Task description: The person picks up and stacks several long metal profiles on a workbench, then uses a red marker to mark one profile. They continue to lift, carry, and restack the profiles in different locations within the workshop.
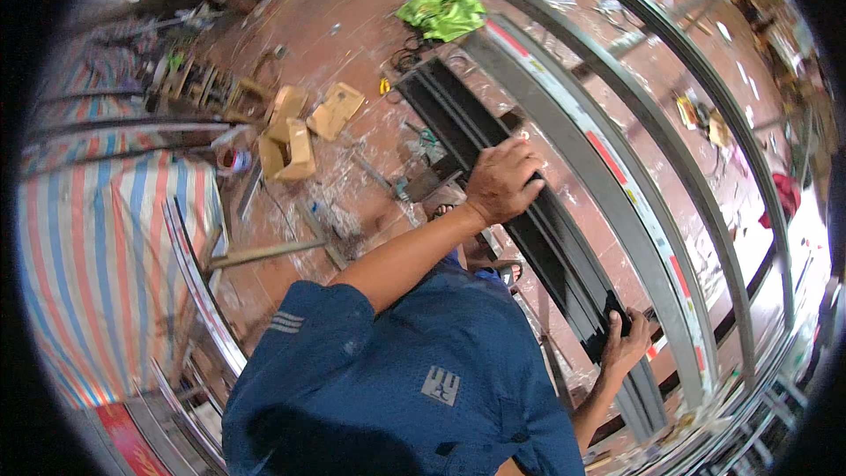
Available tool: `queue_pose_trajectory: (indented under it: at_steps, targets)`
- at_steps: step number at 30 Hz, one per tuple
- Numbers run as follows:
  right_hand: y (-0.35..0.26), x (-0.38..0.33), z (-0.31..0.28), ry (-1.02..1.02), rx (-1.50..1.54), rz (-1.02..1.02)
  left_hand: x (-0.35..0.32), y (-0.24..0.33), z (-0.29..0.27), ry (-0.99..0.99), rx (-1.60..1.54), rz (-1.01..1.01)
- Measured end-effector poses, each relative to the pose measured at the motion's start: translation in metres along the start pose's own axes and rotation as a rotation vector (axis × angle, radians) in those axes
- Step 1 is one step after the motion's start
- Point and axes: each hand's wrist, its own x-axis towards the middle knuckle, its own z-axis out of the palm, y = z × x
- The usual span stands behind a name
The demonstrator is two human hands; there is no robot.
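In front of me a long dark grey metal profile (pixel 551 238) with grooves along its length lies at a slant across supports. My left hand (pixel 505 181) is closed over its upper side, fingers curled round the far edge; a small dark tip shows by the fingers. Farther down the profile, my right hand (pixel 626 344) grips a small black block-like piece (pixel 611 313) between thumb and fingers, against the profile. What this piece is cannot be made out, and part of it is hidden by the hand.
Beyond the profile run a wide grey bar (pixel 564 137) with a printed strip and curved-looking metal bars (pixel 652 115). A green bag (pixel 443 11) lies at the far end. Open cardboard boxes (pixel 289 145) and scraps litter the tiled floor. Striped sheeting (pixel 115 273) covers things at left.
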Motion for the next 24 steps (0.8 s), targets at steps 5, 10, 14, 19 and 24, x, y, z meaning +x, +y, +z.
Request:
queue_pose_trajectory:
  at_steps: [5, 10, 14, 19, 24]
  targets:
    - [-0.079, 0.02, 0.034, 0.067, 0.029, -0.292, 0.003, -0.005, -0.009, -0.046, -0.184, -0.038]
    - [-0.214, 0.042, 0.089, 0.064, 0.044, -0.324, -0.001, -0.03, -0.034, -0.097, -0.714, -0.058]
    - [-0.255, 0.052, 0.129, 0.23, -0.333, -0.207, -0.016, -0.089, -0.091, -0.181, -0.938, -0.071]
    - [-0.245, 0.051, 0.13, 0.257, -0.36, -0.232, -0.083, -0.202, -0.132, -0.31, -0.729, -0.545]
    - [-0.253, 0.055, 0.13, 0.284, -0.36, -0.264, -0.167, -0.304, -0.147, -0.451, -0.368, -0.992]
